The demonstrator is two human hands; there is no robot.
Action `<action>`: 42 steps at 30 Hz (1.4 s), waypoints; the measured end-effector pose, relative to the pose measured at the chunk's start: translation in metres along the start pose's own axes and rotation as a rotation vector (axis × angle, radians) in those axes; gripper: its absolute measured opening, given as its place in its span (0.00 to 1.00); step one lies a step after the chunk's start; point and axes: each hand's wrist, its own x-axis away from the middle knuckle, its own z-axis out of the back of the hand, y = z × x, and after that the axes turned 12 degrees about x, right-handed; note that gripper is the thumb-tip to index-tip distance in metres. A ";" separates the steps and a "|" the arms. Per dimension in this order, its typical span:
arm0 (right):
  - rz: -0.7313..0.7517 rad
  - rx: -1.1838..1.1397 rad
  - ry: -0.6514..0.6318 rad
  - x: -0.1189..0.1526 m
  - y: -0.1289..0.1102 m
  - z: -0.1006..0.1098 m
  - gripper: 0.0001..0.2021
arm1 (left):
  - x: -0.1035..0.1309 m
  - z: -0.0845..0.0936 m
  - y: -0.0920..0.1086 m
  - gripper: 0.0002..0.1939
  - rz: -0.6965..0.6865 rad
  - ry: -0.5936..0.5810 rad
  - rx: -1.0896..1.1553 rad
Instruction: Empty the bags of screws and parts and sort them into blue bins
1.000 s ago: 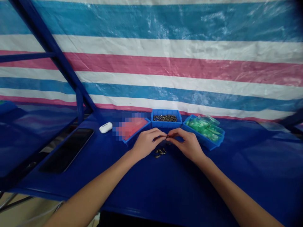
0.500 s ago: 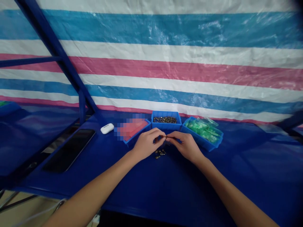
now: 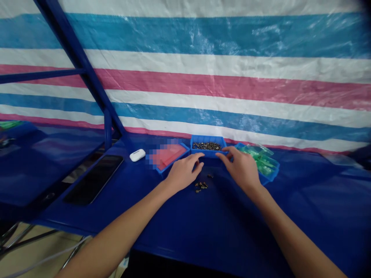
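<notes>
My left hand [image 3: 183, 170] is over the table with thumb and fingers apart and nothing between them, just right of a blue bin of red pieces [image 3: 169, 156]. My right hand [image 3: 242, 166] has its thumb and fingertips spread by the front right corner of the middle blue bin [image 3: 207, 153], and it holds nothing. Small brass-coloured metal parts [image 3: 210, 146] fill that middle bin. Between and below my hands lie several loose metal parts [image 3: 202, 185], with a single one [image 3: 210, 176] slightly farther back. My right hand partly hides a blue bin of green packets [image 3: 265, 164].
A black phone [image 3: 94, 179] and a white earbud case [image 3: 137, 155] lie on the blue table [image 3: 185, 227] at the left. A blue metal frame post [image 3: 92, 83] rises behind them. A striped sheet [image 3: 220, 88] hangs along the back.
My hands have moved apart from the pinch where their fingertips met, and both have opened. A single metal part now shows behind the loose group. The view has shifted slightly.
</notes>
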 end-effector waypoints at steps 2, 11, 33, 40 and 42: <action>0.156 -0.084 -0.169 0.007 0.002 0.000 0.15 | 0.000 -0.001 -0.001 0.15 0.004 0.009 -0.023; 0.345 -0.378 -0.399 0.019 0.001 -0.012 0.05 | 0.002 -0.005 -0.004 0.12 0.013 -0.029 -0.036; -0.105 -1.015 -0.365 0.025 -0.014 -0.023 0.12 | 0.004 -0.009 -0.005 0.09 -0.089 -0.027 0.074; -0.049 -0.840 -0.292 0.031 -0.016 -0.024 0.06 | 0.007 -0.012 -0.007 0.12 -0.136 -0.078 -0.042; -0.026 -0.763 -0.256 0.033 -0.017 -0.025 0.06 | 0.008 -0.012 -0.009 0.12 -0.152 -0.096 -0.081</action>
